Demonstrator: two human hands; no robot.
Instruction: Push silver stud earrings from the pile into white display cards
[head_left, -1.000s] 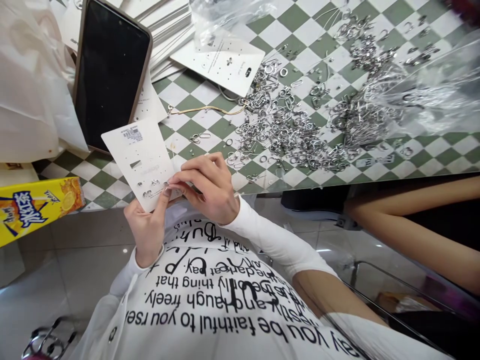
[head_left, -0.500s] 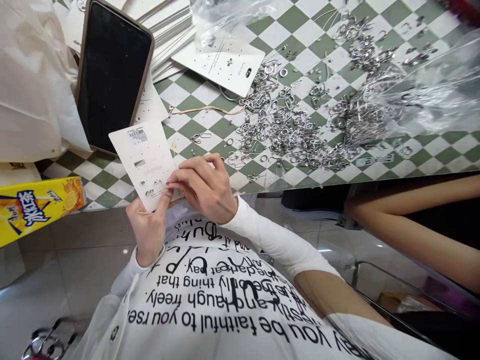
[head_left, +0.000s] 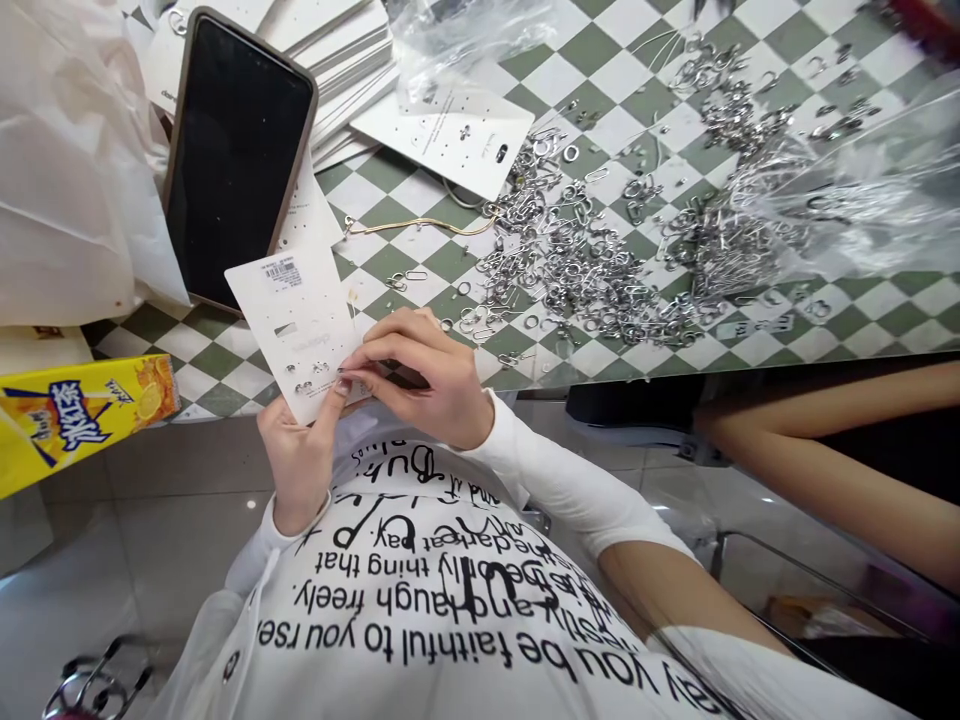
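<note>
- Tabletop (head_left: 390, 205) in green-and-white checks takes up the top of the frame, with a white plastic bag (head_left: 67, 170) bunched at the upper left and a clear plastic bag (head_left: 847, 190) sprawled across the upper right.
- Bare arm of a person nearby (head_left: 840, 450) comes in at the right edge, well apart from the work.
- Silver metal findings (head_left: 577, 270) are heaped mid-table, right beside a thin gold chain (head_left: 420, 224).
- Smartphone (head_left: 238, 160) lies face up at upper left, touching a stack of white cards (head_left: 345, 70).
- Yellow juice carton (head_left: 75, 415) pokes in at the left edge.
- Left hand (head_left: 296, 470) is gripping the earring card (head_left: 296, 330) by its lower edge, and the card tilts up above the hand, over the table's near edge.
- Right hand (head_left: 424, 380) comes in from the right, fingers bunched together, fingertips (head_left: 352, 362) right on the card's lower right edge.
- Small silver studs (head_left: 304, 385) sit on the card, just above the left thumb.
</note>
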